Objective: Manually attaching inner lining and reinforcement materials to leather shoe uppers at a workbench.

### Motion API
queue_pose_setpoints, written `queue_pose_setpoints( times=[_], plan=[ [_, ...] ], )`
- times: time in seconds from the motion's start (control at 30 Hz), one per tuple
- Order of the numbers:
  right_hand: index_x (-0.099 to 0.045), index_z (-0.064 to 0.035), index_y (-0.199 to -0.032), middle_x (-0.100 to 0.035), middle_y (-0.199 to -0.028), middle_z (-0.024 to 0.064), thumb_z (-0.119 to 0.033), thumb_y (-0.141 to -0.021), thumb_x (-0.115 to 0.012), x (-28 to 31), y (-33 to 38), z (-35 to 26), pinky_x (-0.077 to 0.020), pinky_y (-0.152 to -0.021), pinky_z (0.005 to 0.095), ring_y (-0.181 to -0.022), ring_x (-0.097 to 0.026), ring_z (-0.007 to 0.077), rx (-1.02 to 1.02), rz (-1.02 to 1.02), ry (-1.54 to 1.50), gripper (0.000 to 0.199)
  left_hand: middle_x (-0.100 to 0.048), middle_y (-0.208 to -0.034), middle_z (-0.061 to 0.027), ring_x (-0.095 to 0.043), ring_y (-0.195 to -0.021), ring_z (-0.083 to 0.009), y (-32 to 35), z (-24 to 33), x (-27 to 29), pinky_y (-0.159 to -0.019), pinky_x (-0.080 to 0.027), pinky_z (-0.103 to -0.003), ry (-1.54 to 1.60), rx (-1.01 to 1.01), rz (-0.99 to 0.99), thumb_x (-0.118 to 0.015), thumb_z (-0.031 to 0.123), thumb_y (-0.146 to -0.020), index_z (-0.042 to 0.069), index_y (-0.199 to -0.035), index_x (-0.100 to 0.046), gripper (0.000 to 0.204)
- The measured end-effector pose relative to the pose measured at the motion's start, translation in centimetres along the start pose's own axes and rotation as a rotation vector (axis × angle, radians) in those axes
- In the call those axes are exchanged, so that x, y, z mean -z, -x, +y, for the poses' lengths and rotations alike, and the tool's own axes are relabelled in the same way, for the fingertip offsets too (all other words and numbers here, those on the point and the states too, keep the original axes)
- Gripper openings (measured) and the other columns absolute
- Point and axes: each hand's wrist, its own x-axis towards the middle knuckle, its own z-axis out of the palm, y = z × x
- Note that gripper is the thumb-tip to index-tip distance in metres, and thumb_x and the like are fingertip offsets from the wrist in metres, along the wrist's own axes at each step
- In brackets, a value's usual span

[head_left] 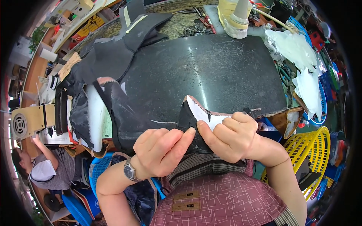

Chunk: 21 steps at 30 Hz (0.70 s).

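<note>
Hands meet at the near edge of the dark stone table (211,71), and we see both pinching one black shoe upper piece (188,120) that rests right on that edge. Our left hand (162,150), with a wristwatch (129,170) on its wrist, is curled tightly, thumb and forefinger pressed onto the black material. Our right hand (232,137) closes in the same narrow pinch just beside it, fingertips touching the piece's white lining (201,113), which is turned up toward us. The two thumbs nearly touch each other.

A long strip of the same black material trails from the piece toward the table's left edge, where it joins a heap of black cut pieces (109,56) piled over the far left corner. At the far edge stands a pale cone-shaped spool (237,19). Off the right edge we see a stack of white translucent sheets (301,56) lying in a blue basket (320,101), and a yellow basket (320,147) below it. Another person (45,165) sits low beyond the left edge, well apart from our hands.
</note>
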Motion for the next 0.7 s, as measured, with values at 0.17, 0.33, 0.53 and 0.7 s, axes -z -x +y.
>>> queue_pose_setpoints(
  times=[0.17, 0.33, 0.53, 0.7],
  plan=[
    [-0.063, 0.0004, -0.074, -0.033, -0.053, -0.0041, -0.010, -0.055, -0.060, 0.3, 0.3, -0.3, -0.0220, -0.043, 0.0227, -0.044, -0.036, 0.0058, 0.102, -0.028, 0.048, 0.021, -0.052, -0.077, -0.0027, -0.048, -0.053, -0.0123, -1.4, -1.1, 1.1, -0.043, -0.035, -0.024, 0.205, -0.032, -0.221, -0.061, 0.003, -0.060, 0.002, -0.090, -0.064, 0.029],
    [-0.062, -0.0004, -0.072, -0.034, -0.054, -0.0032, -0.009, -0.058, -0.059, 0.6, 0.1, -0.4, -0.0228, -0.043, 0.0229, -0.044, -0.037, 0.0068, 0.096, -0.044, 0.099, 0.017, -0.054, -0.078, -0.0065, -0.055, -0.060, -0.0191, -2.4, -1.3, 1.5, -0.049, -0.044, -0.029, 0.277, 0.095, -0.310, -0.060, 0.002, -0.058, 0.000, -0.091, -0.061, 0.033],
    [-0.061, -0.0015, -0.075, -0.036, -0.056, -0.0028, -0.007, -0.056, -0.059, -0.2, 0.3, -0.1, -0.0248, -0.042, 0.0232, -0.044, -0.039, 0.0076, -0.013, -0.027, 0.025, 0.020, -0.055, -0.080, -0.0064, -0.058, -0.060, -0.0211, -2.4, -0.8, 1.1, -0.050, -0.046, -0.029, 0.318, 0.248, -0.261, -0.068, 0.003, -0.058, 0.002, -0.087, -0.061, 0.030],
    [-0.058, -0.0051, -0.070, -0.040, -0.055, -0.0017, -0.009, -0.054, -0.059, -0.5, 0.4, 0.0, -0.0305, -0.041, 0.0254, -0.044, -0.046, 0.0102, -0.169, -0.112, -0.239, 0.017, -0.051, -0.075, -0.0059, -0.055, -0.055, -0.0192, -1.8, -0.4, 0.2, -0.047, -0.044, -0.029, 0.283, 0.184, -0.263, -0.062, 0.006, -0.061, 0.002, -0.083, -0.058, 0.023]
  ],
)
